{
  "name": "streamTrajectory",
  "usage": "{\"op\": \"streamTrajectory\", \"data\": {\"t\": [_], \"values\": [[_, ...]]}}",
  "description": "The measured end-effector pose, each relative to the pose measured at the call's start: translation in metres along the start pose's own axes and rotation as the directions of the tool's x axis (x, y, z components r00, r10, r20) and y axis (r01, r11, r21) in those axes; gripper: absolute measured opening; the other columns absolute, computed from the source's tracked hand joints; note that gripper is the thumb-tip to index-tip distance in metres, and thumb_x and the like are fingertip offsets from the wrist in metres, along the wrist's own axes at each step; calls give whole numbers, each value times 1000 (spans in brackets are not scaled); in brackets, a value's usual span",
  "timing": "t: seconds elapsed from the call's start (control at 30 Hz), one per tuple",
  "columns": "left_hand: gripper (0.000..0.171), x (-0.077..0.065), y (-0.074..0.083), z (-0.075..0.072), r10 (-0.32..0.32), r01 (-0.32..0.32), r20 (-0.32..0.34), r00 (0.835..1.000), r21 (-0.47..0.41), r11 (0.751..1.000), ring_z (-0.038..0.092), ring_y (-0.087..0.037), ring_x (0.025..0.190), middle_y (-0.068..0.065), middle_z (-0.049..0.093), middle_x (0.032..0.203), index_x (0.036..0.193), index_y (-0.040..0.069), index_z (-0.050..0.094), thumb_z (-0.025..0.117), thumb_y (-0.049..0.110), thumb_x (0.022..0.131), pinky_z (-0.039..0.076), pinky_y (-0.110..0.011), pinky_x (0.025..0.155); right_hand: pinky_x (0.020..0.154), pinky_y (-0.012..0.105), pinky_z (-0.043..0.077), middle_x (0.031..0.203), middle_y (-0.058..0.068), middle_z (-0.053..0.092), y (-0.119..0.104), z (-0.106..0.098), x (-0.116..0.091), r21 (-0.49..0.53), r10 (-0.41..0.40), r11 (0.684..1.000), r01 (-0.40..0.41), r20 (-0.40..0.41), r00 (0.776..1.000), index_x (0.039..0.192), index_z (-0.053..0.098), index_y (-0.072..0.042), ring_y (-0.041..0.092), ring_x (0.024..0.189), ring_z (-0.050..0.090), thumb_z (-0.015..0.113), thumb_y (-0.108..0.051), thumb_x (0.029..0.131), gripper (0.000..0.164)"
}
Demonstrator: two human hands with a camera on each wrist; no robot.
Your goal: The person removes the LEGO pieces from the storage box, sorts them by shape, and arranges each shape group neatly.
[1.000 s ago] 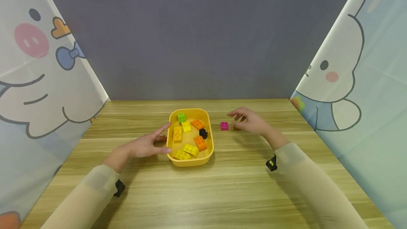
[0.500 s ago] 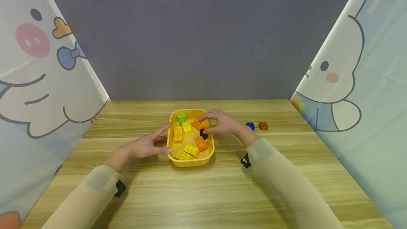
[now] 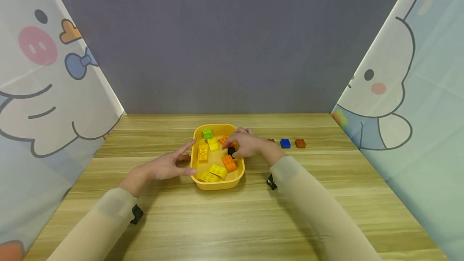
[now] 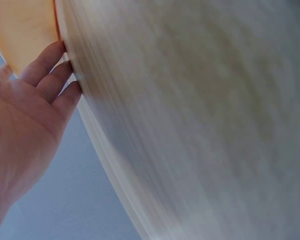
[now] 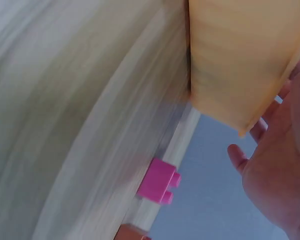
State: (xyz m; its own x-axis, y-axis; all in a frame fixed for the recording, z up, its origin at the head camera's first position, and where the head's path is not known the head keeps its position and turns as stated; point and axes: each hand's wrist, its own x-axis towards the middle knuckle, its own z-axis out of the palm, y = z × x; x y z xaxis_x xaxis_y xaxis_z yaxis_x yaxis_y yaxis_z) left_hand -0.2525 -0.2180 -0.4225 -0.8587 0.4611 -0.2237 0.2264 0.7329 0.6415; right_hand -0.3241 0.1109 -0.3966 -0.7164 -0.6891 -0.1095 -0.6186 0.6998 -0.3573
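My left hand [image 3: 163, 166] rests against the left side of a yellow plastic bin [image 3: 217, 186], thumb and index finger spread straight at its rim. In the left wrist view, its other fingertips [image 4: 72, 90] lie by the bin's outer wall [image 4: 22, 30]. My right hand [image 3: 248, 144] reaches over the right rim, thumb and index finger bent around a black toy brick [image 3: 231, 152]. The right wrist view hides those fingertips behind the bin wall [image 5: 240, 60]. Also inside are a green brick [image 3: 207, 134], several yellow bricks [image 3: 212, 145] and orange bricks [image 3: 228, 163].
Right of the bin, a blue brick [image 3: 285, 143] and a brown brick [image 3: 300, 143] stand in a row, with another brown one [image 3: 270, 140] partly behind my right wrist. A magenta brick [image 5: 157, 181] shows in the right wrist view. A grey panel [image 3: 232, 43] rises behind the table.
My right hand has moved left from the row of bricks into the bin and lowered to the black brick, uncovering blue and brown bricks. My left hand stays at the bin.
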Motion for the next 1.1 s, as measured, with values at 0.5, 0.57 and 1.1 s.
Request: {"op": "streamTrajectory", "data": {"t": [0.5,0.57,1.1], "values": [[101,0,-2,2,-7,8,2,1000,-15,1000,37,-46,147,-14,46,157,159,55,1,72,62,87,20,-75,115,116,49,39,134,0,59,-10,9,-5,144,-98,982,122,-167,981,146,55,-25,16,123,54,71,-18,93,56],[101,0,-2,2,-10,10,4,1000,-24,1000,36,-46,147,-15,46,157,158,56,1,72,61,87,20,-75,115,107,47,48,134,3,58,-12,8,-7,210,-102,967,144,-199,975,147,52,-22,16,120,55,72,-16,92,59],[101,0,-1,1,6,-6,-1,1000,-11,1000,37,-45,147,-16,46,157,158,57,0,71,64,86,21,-74,116,100,52,53,126,0,61,-15,7,-18,294,-122,934,204,-274,954,130,62,-12,19,110,57,76,-11,90,42]]}}
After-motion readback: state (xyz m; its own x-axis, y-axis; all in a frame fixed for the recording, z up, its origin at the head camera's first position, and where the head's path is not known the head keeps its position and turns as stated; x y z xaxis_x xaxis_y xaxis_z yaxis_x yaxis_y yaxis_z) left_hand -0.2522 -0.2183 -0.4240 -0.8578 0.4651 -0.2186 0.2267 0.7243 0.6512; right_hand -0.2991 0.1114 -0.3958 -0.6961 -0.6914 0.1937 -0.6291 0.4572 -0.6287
